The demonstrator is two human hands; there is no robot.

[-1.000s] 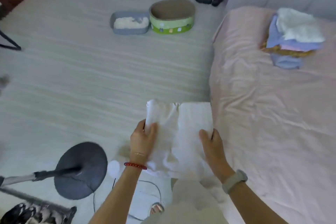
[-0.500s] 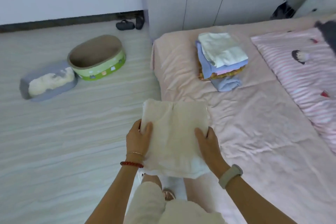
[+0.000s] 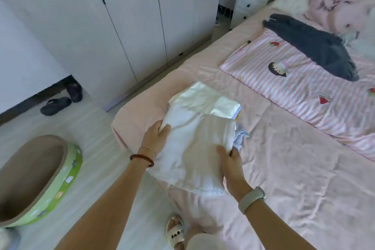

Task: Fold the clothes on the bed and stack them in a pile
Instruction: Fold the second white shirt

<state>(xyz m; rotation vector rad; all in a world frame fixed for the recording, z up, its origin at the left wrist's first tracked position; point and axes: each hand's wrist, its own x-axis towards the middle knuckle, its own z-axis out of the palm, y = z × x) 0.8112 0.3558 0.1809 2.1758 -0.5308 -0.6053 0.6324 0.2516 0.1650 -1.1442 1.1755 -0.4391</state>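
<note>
1. The left hand (image 3: 155, 135) grips the left edge of a folded cream-white cloth garment (image 3: 192, 148), thumb on top and fingers curled beneath; the right hand (image 3: 230, 161) pinches its right edge the same way.
2. The wide bed with its wrinkled pale pink sheet (image 3: 294, 168) fills the right side of the view, its near corner just beyond the left hand.
3. A tall white wardrobe with flat doors (image 3: 142, 16) stands behind the bed's end.
4. A pink-and-white striped quilt with cartoon prints (image 3: 304, 79) lies further up the bed, and a dark grey garment (image 3: 312, 46) is spread partly over it.
5. The held garment hangs above the bed's corner, its far end over the pile of folded clothes (image 3: 205, 97); whether it touches the pile, I cannot tell.
6. That pile has a pale shiny piece on top, with blue fabric showing at its right edge.
7. An oval green-rimmed brown basket (image 3: 60, 186) sits on the floor at the left.
8. A pair of dark slippers (image 3: 60, 100) lies by the wall.
</note>
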